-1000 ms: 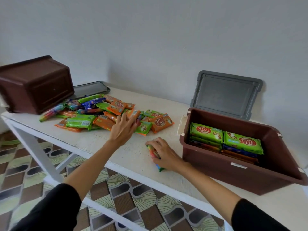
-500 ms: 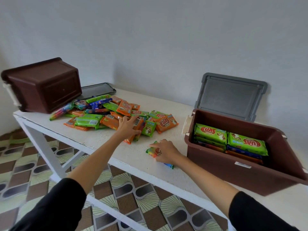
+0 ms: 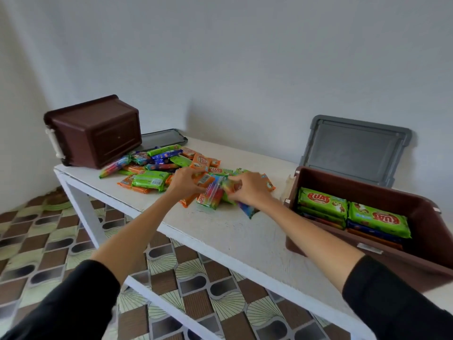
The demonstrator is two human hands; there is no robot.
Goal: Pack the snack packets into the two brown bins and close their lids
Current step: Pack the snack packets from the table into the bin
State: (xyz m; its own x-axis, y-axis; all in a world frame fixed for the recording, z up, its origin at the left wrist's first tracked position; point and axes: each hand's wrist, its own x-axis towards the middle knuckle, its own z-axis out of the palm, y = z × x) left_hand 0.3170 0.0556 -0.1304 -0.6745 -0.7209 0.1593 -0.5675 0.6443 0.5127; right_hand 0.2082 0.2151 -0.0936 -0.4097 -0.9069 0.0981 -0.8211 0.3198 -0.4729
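Pinching snack packets between them: left hand, right hand, fingers curled round bundle ends.

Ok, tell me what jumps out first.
A bright heap of packets mid-table, where the left hand and right hand grip a few. At right, an open brown bin holds green packs, its grey lid leaning on the wall; another bin lies tipped at the left end.

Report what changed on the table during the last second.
The right hand slid its rainbow packet from the table's front edge back to the pile, where the left hand, flat before, now grips a packet bundle. The tipped bin, open bin, grey lid and packed packets stayed put.
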